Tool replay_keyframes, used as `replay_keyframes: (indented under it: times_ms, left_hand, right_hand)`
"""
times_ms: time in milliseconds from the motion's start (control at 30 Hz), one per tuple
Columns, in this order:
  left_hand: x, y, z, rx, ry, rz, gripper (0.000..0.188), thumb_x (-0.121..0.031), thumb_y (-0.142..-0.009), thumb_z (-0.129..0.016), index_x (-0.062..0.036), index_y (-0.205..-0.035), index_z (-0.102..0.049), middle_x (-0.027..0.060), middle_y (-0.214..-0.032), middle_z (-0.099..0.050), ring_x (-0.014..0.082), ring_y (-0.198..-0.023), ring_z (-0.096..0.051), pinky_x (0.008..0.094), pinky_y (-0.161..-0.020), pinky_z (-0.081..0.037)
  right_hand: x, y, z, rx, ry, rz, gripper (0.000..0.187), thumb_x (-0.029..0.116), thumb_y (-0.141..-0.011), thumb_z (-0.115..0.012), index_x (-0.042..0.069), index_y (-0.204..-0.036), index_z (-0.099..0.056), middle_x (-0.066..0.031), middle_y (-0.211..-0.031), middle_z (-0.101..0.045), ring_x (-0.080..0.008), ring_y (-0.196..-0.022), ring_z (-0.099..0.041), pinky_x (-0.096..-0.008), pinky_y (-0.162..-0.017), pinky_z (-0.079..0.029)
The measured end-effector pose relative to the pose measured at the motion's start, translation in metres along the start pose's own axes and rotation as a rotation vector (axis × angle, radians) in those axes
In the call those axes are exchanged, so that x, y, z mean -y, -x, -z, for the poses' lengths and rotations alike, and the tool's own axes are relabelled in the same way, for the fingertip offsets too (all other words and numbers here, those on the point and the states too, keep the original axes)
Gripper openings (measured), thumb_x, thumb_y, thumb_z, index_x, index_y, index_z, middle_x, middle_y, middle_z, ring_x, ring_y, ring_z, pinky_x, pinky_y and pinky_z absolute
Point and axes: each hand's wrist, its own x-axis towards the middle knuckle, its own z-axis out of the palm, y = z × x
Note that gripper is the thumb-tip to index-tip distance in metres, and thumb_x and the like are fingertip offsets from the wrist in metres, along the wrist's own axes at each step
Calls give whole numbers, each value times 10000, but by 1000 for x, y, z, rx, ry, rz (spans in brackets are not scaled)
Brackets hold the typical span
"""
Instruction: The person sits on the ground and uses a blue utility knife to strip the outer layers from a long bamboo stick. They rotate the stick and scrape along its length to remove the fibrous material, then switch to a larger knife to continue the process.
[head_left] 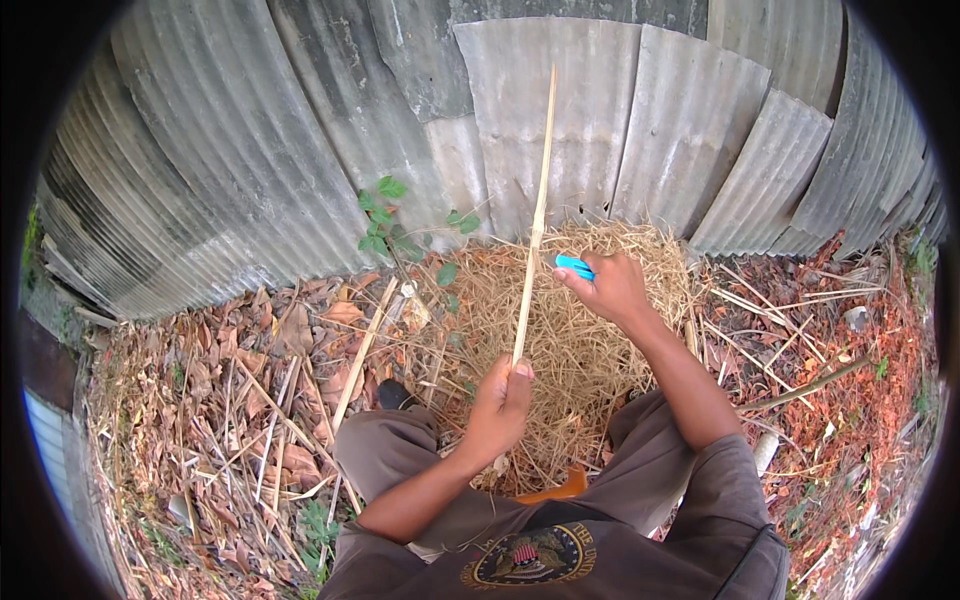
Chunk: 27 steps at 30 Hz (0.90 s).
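Observation:
My left hand (498, 405) is closed round the near end of a long, pale bamboo stick (529, 285). The stick points up and away from me, narrowing to a thin tip, with a knobby joint about midway. In my right hand (613, 288) is a small knife with a bright blue handle (574, 268), gripped in a fist. Its blade is hard to make out, but the tool's front end lies close beside the stick, just below the joint; whether it touches cannot be told. Beneath both hands spreads a heap of straw-coloured shavings (580, 350).
A grey corrugated metal fence (560, 120) stands ahead. Dry brown leaves (220, 370) and loose strips (365, 350) cover the left ground. A green-leaved plant (375, 235) grows by the fence. Between my knees shows an orange object (560, 488). Reddish litter (860, 430) lies right.

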Motion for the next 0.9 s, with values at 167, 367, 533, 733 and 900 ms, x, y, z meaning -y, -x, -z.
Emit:
replay_keyframes:
  times_ms: [167,367,533,733,900]
  left_hand:
    - [3,7,8,-54,-30,0,194,-198,-1014,-416,-43,-918,-483,-55,-634,-380,34,-538,-345,239,-484,-313]
    - [11,14,7,-78,-218,-63,193,-195,-1010,-415,-31,-927,-476,11,-608,-403,79,-531,-382,293,-489,-333]
    - [4,9,1,-145,-396,-140,178,-179,-999,-421,-24,-915,-445,103,-589,-422,173,-494,-442,356,-491,-357]
    - [9,3,-11,-196,-449,-78,176,-187,-1000,-418,-28,-932,-450,94,-586,-427,164,-499,-428,352,-495,-351]
    - [11,-1,-8,-210,-494,-175,180,-187,-1000,-422,-30,-918,-452,93,-594,-414,170,-498,-413,353,-497,-347]
  right_hand:
    - [17,6,-3,-27,-51,91,625,655,-816,-543,53,-675,-636,-129,-469,-537,-316,-450,-578,-426,-457,-453]
    - [16,-3,-20,-96,63,124,684,723,-789,-519,65,-637,-622,-105,-456,-537,-283,-435,-584,-402,-425,-452]
    - [8,-17,-32,-77,126,145,685,746,-773,-508,86,-642,-637,-85,-462,-547,-261,-443,-597,-390,-419,-451]
    - [0,-15,-58,-45,99,124,682,722,-812,-477,79,-649,-636,-101,-467,-540,-269,-444,-580,-393,-417,-440]
    - [0,-11,-60,269,-394,-170,751,735,-852,-404,50,-598,-575,-104,-444,-481,-257,-383,-472,-384,-403,-394]
